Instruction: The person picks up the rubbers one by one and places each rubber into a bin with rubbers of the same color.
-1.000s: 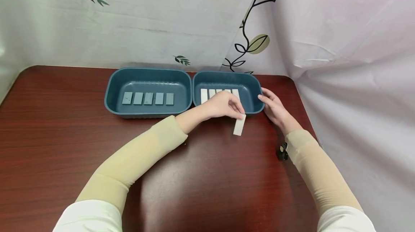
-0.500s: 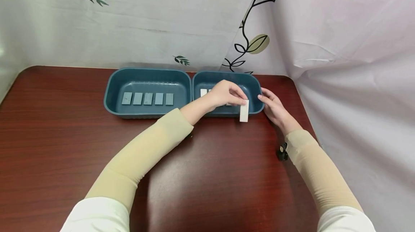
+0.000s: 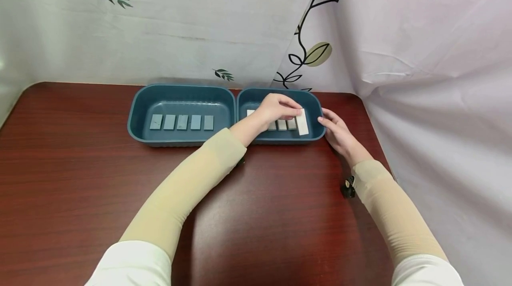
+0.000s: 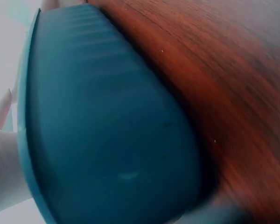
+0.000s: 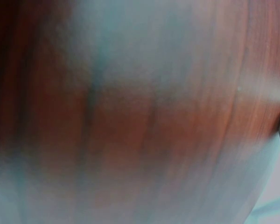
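Observation:
In the head view my left hand (image 3: 276,107) reaches over the right-hand blue bin (image 3: 280,140) and pinches a flat white block (image 3: 302,122) by its upper end. The block is inside the bin's outline, to the right of a row of several white blocks (image 3: 282,125) partly hidden under the hand. My right hand (image 3: 338,130) holds the bin's right end, with the thumb at the rim. The left wrist view shows the outer wall of a blue bin (image 4: 102,112) close up, with part of the left hand (image 4: 7,163) beyond its rim.
A second blue bin (image 3: 182,141) stands against the first one's left side, with several grey-blue blocks (image 3: 182,122) in a row. Both sit near the back of the brown wooden table (image 3: 256,215), before a patterned cloth. A small black object (image 3: 349,187) shows by the right wrist.
My left hand has carried the white block from in front of the right bin up and back, over into its right side. The right hand has stayed at the bin's end.

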Available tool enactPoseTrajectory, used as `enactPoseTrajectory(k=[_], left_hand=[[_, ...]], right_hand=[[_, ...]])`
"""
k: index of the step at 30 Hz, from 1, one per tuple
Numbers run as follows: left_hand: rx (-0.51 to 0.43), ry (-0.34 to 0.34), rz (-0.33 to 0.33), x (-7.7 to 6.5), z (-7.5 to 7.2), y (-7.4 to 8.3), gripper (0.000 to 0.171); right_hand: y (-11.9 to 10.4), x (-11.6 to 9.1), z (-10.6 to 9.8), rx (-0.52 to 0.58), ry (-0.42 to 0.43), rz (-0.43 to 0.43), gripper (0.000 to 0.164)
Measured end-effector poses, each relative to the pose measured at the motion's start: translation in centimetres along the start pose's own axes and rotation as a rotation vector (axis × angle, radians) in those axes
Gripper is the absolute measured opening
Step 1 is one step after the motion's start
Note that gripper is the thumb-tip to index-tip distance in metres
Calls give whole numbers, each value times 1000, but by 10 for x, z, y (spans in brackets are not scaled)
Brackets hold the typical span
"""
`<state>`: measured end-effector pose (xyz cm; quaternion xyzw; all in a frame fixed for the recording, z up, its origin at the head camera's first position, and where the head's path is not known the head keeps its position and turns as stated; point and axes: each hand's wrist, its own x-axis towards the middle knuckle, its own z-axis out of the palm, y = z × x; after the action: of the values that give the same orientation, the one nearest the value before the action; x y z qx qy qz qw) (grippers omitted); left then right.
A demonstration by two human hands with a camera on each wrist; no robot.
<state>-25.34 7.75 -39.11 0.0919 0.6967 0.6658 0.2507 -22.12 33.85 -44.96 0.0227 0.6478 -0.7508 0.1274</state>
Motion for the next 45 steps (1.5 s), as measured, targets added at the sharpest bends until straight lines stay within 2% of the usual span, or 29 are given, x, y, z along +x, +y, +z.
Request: enactPoseTrajectory(k=[8, 15, 25, 38, 45], left_hand=[[-10, 48, 13, 9, 8, -4, 20], [45, 113, 11, 15, 12, -6, 18], [108, 223, 7, 24, 16, -17, 14], [321, 252, 37, 28, 22, -19, 14], [359, 245, 49, 29, 22, -18, 14]], right_hand=[[-1, 0, 1, 7, 3, 1, 23], [0, 0, 1, 16, -1, 1, 28], [2, 0, -1, 43, -18, -36, 24], [1, 1, 0, 39, -13, -8, 25], [1, 1, 0, 25, -11, -2, 26]])
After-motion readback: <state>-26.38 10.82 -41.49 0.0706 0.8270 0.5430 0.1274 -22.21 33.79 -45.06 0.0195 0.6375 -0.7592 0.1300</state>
